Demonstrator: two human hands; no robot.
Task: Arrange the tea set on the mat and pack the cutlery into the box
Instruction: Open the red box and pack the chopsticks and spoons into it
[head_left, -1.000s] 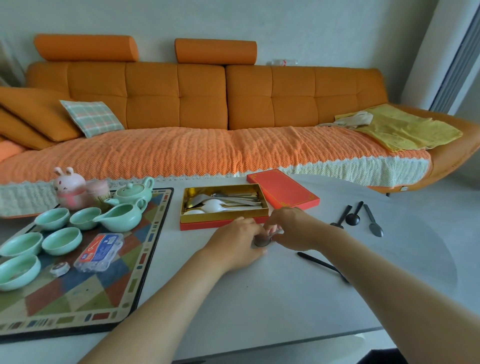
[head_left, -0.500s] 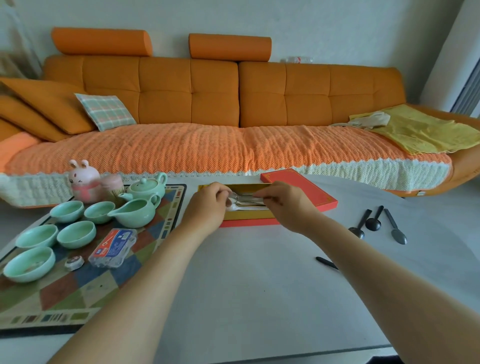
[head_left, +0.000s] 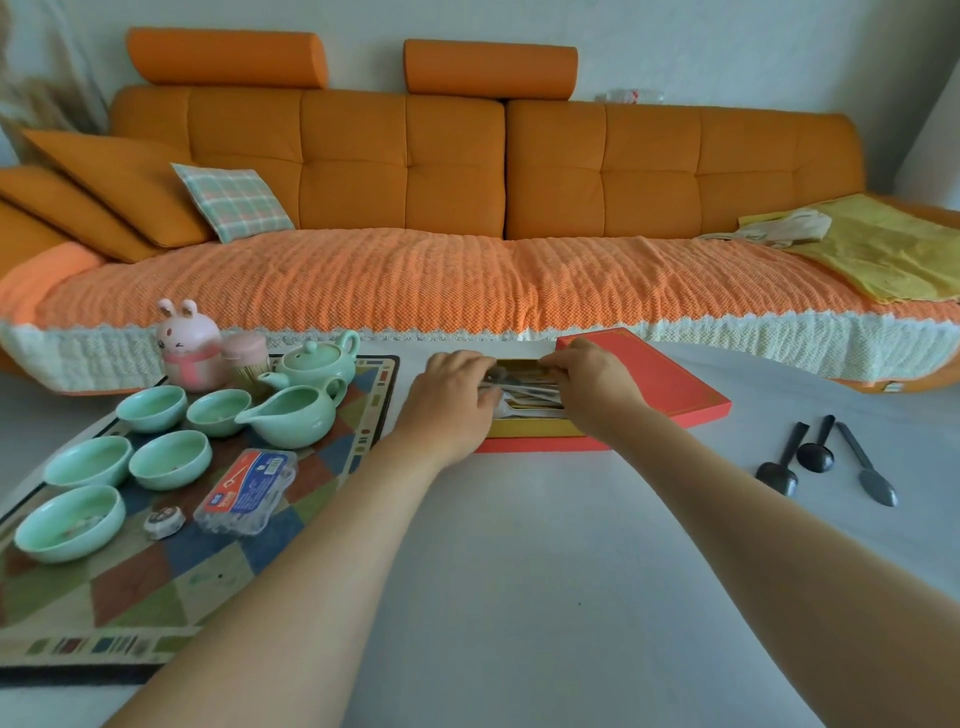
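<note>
The red cutlery box (head_left: 535, 442) with a gold lining lies open at the table's far middle, with silver cutlery (head_left: 527, 402) inside. My left hand (head_left: 451, 402) and my right hand (head_left: 592, 384) are both down in the box, fingers pinched on the two ends of a silver spoon among the cutlery. The box's red lid (head_left: 670, 382) lies just right of it. Three black spoons (head_left: 816, 454) lie on the table at the right. On the patterned mat (head_left: 156, 582) stand a mint teapot (head_left: 317, 358), a pitcher (head_left: 293, 415) and several cups (head_left: 169, 457).
A clear plastic case (head_left: 247, 491) and a small wrapped piece (head_left: 163, 521) also lie on the mat. A pink bunny figure (head_left: 189, 345) and a pink toothpick holder (head_left: 247, 356) stand at the mat's far edge. The orange sofa (head_left: 467, 270) runs behind the white table (head_left: 519, 571).
Both hands lifted a spoon from the table in front of the box and carried it forward into the box. The head camera moved closer and tilted.
</note>
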